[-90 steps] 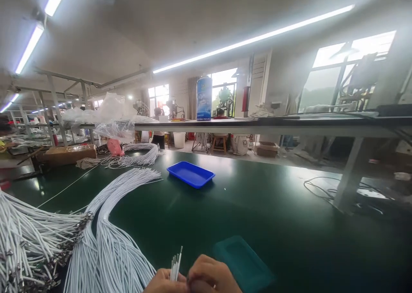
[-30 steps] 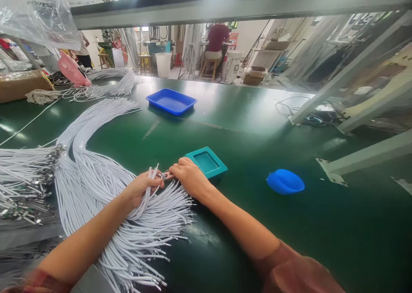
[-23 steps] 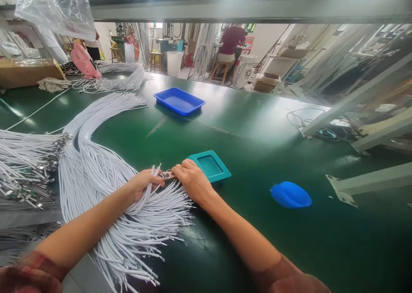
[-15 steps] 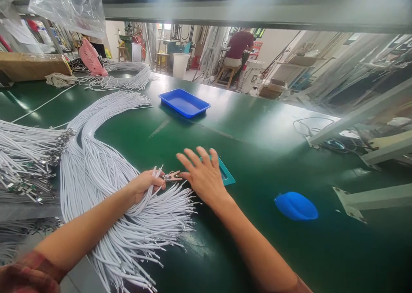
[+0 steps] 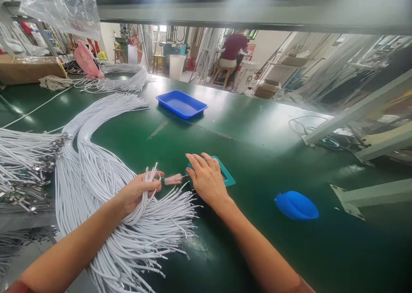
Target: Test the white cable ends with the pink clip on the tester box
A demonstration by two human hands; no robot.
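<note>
My left hand [image 5: 141, 189] is closed around a few white cables [image 5: 149, 179], their ends sticking up past the fingers. Below it, a large bundle of white cables [image 5: 106, 168] spreads across the table with its tips fanned out to the right. A small pink clip [image 5: 174, 179], smeared by motion, lies between my two hands, with thin wire-like lines at both its ends. My right hand [image 5: 208, 179] rests palm down over a teal frame-like piece [image 5: 229, 180], its fingers stretched out. That hand hides most of the teal piece.
A blue tray [image 5: 182, 105] stands farther back on the green table [image 5: 257, 155]. At right lie a blue rounded object [image 5: 296, 205] and metal rack legs [image 5: 380, 198]. More cable bundles [image 5: 28, 155] sit at left. A pink fan-like object [image 5: 86, 60] and a seated person [image 5: 234, 48] are behind.
My right hand has lowered onto the teal piece, fingers less spread. The pink clip, sharp before, is now blurred. My left hand still holds the cables, shifted slightly left.
</note>
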